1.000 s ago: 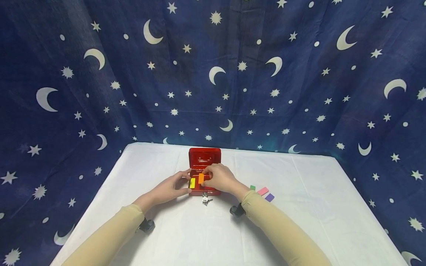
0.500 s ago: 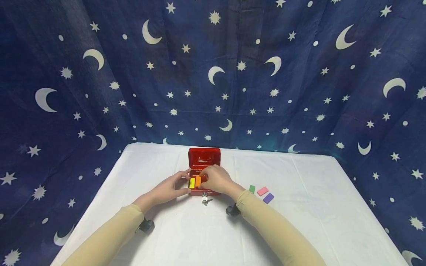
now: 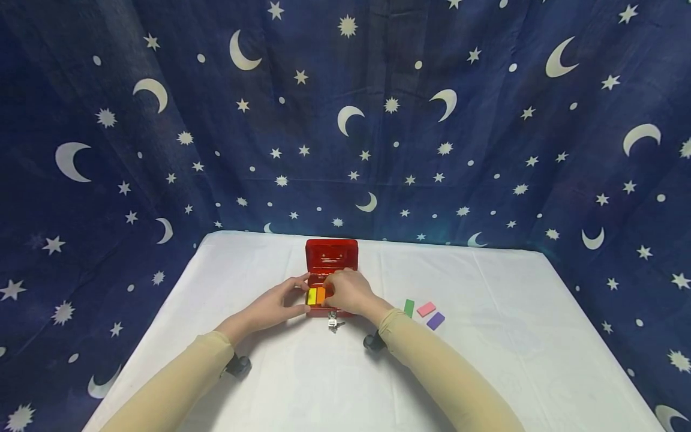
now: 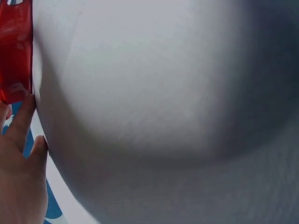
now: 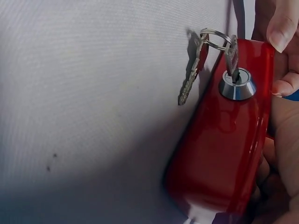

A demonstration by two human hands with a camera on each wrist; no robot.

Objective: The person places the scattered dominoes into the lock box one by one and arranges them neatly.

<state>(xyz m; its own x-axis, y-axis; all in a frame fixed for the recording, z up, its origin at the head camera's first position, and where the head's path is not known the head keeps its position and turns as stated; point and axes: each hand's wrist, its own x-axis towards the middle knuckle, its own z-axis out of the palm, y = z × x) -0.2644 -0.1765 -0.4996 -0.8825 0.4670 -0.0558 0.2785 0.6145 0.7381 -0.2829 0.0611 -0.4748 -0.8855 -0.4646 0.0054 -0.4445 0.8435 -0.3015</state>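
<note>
A red metal cash box [image 3: 332, 252] stands on the white table with its lid up. A key on a ring [image 5: 231, 56] sits in its front lock [image 5: 238, 86]. My left hand [image 3: 275, 306] grips the box's left side, thumb at the front corner and fingers farther back. In the left wrist view, this hand [image 4: 21, 172] has a fingertip right at the box's corner. Inside the box, a yellow block [image 3: 312, 296] lies at the left end. My right hand [image 3: 351, 291] pinches an orange block [image 3: 321, 296] beside the yellow one.
To the right of the box, a green block [image 3: 409, 308], a pink block [image 3: 426, 309] and a purple block [image 3: 435, 321] lie on the white tablecloth [image 3: 486, 348]. A dark blue curtain [image 3: 378, 132] with moons and stars hangs behind the table.
My right hand has moved left and slightly down with the orange block, bringing it from a gap away to beside the yellow block. My left hand has stayed at the box.
</note>
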